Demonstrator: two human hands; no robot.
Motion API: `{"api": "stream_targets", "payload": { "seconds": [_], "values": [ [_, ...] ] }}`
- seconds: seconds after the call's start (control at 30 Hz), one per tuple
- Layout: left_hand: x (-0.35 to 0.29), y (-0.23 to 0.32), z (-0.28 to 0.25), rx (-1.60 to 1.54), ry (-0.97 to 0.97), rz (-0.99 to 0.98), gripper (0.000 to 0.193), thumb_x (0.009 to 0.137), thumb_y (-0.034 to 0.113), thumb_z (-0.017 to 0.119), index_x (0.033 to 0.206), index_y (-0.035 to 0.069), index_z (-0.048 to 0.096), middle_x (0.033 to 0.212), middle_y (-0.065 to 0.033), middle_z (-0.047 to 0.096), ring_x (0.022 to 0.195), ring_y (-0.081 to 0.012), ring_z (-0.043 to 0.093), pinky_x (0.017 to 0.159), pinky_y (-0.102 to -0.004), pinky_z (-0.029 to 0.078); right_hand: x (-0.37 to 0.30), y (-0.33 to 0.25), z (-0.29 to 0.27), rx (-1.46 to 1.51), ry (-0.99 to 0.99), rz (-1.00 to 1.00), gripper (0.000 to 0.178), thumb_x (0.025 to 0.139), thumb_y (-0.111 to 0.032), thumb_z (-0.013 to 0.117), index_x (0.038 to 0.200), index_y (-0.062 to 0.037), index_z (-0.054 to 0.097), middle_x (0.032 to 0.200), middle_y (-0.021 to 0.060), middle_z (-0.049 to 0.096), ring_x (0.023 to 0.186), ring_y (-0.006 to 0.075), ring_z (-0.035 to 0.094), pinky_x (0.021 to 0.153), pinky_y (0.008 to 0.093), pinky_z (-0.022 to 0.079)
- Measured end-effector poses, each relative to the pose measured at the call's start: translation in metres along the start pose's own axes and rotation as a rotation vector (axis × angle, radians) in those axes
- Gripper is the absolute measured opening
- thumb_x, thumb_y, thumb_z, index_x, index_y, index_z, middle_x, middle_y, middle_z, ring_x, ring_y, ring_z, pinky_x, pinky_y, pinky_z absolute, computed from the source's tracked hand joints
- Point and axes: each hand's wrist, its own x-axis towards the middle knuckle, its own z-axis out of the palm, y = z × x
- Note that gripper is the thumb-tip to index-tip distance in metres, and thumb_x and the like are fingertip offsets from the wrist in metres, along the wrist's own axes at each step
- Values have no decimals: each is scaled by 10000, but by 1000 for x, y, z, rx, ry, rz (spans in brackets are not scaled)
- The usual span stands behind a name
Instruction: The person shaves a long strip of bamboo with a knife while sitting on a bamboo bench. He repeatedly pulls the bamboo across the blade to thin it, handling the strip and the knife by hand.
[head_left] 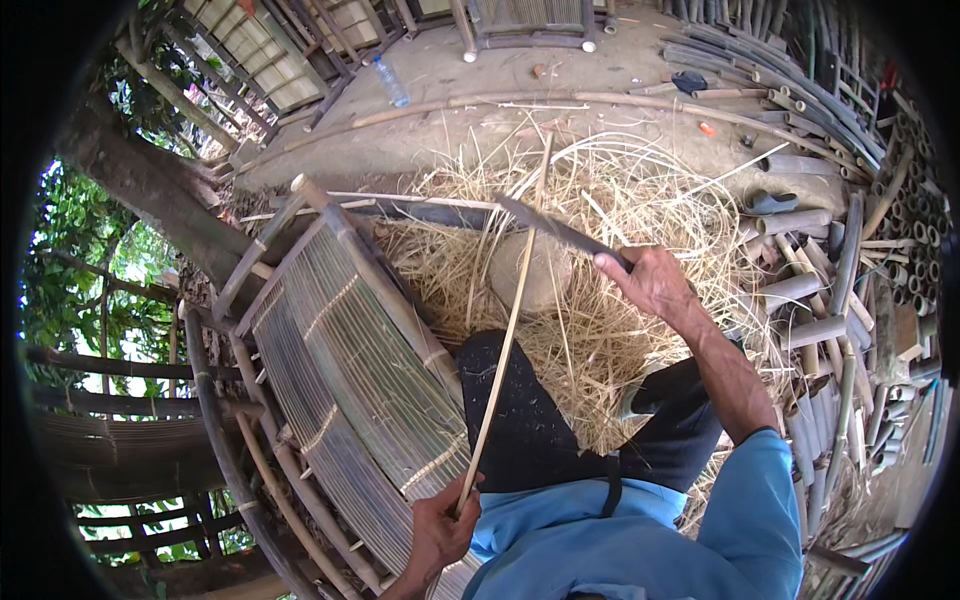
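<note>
My left hand [443, 528] is closed round the lower end of a long, thin bamboo strip [507, 345], close to my waist. The strip slants up and away from me over my dark trouser leg, its far end above the shavings. In my right hand [652, 281] is a machete [565, 233] with a dark, broad blade. Its handle is hidden in my fist. The blade points to the left and crosses the strip near its upper part; whether the edge touches it, I cannot tell. Beneath them sits a round wooden block [530, 272].
Pale bamboo shavings [640, 215] heap around the block. To my left stands a slatted bamboo bench [350, 340], close to my leg. Cut bamboo tubes [800, 290] pile up on the right. A plastic bottle [391, 82] lies on the ground at the far left.
</note>
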Motion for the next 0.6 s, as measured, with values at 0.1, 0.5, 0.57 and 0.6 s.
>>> {"api": "stream_targets", "payload": {
  "seconds": [0.1,0.5,0.57,0.6],
  "values": [
    [-6,-7,2,116,32,55,268,948,52,612,1193,-6,706,587,30,500,542,-36,474,500,-233,387,-6,-17,-9,59,-12,-207,864,926,-816,333,1083,-88,769,525,67,584,416,188,554,415,402,502],
    [-33,-23,10,174,71,41,245,898,34,639,1122,-34,712,572,26,503,526,-26,459,480,-237,367,67,51,-30,50,136,218,875,892,-852,377,647,-57,651,495,23,481,418,127,437,453,401,440],
    [-38,-20,7,207,10,78,261,893,14,639,1140,-27,713,587,18,535,545,-18,467,483,-225,354,78,64,-39,92,205,216,866,904,-840,372,641,-60,640,490,10,467,418,122,432,443,385,434],
    [-38,-25,5,125,26,127,253,935,72,644,1162,-15,714,595,24,535,531,-19,467,469,-223,354,81,64,-37,138,258,225,857,916,-828,367,635,-62,630,485,-2,454,418,117,427,434,369,428]
  ]
}}
